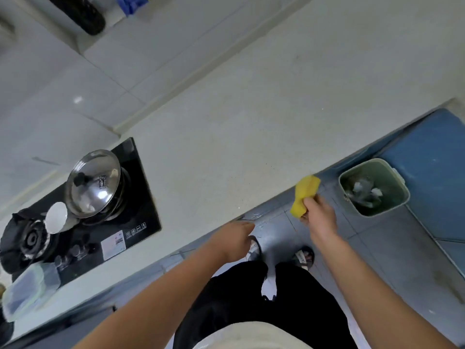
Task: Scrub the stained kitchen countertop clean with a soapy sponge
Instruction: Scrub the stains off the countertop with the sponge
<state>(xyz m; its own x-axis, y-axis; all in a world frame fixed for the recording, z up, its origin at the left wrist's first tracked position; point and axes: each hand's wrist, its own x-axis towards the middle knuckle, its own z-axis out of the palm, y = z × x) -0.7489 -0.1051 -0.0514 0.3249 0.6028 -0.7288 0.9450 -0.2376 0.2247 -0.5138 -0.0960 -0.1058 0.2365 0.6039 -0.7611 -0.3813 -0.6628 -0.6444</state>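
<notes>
While the right hand (319, 211) pinches the sponge (305, 193) and the left hand (232, 239) hangs loose, the bin (373, 161) holds pale scraps (364, 191).

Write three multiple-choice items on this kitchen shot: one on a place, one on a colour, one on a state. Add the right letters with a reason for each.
1. Where is the sponge?
A) in a sink
B) in the air past the front edge of the countertop, above the floor
C) on a shelf

2. What colour is the sponge?
A) pink
B) yellow
C) white

3. What is the right hand doing?
A) gripping the sponge
B) hanging empty
C) pressing flat on the stove

Answers:
1 B: the sponge shows against the floor tiles, off the counter edge and beside the green bin.
2 B: it is plainly yellow.
3 A: the fingers curl round the sponge's lower end.
</notes>
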